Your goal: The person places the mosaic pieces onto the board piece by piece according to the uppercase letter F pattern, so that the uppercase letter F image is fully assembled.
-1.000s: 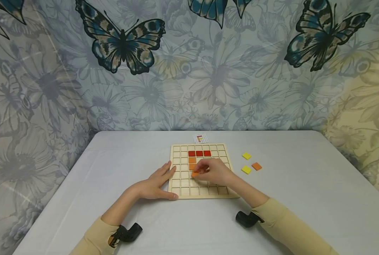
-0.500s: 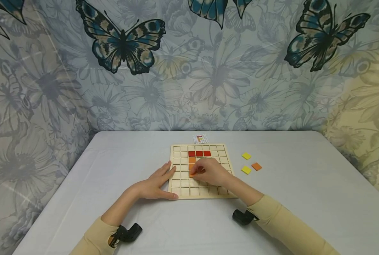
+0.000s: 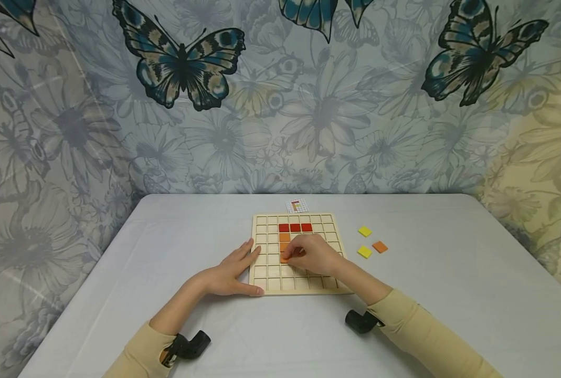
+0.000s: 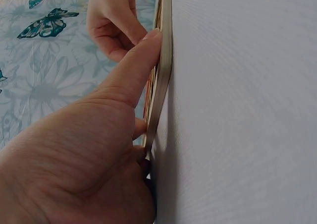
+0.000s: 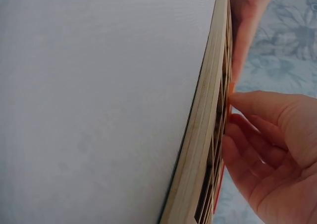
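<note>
A square wooden grid board (image 3: 273,284) lies on the table, with a row of red tiles (image 3: 295,227) in its upper part. Below the left red tile runs a column of orange tiles (image 3: 285,237). At the column's lower end my right hand (image 3: 315,254) pinches another orange tile (image 3: 284,260) between thumb and fingers, low over a cell; the fingers partly cover it. In the right wrist view, the thumb lies against this tile's edge (image 5: 231,91). My left hand (image 3: 228,273) rests at the board's left side, fingers and thumb spread, thumb on the near corner.
Right of the board lie two yellow tiles (image 3: 364,252) and a loose orange tile (image 3: 380,246). A small card with a coloured grid pattern (image 3: 297,206) sits behind the board. White cloth (image 3: 167,226) covers the table, and a patterned wall stands behind it.
The right hand has shifted slightly left, and the pinched orange tile now lines up with the orange column. The left hand and the loose tiles stay put.
</note>
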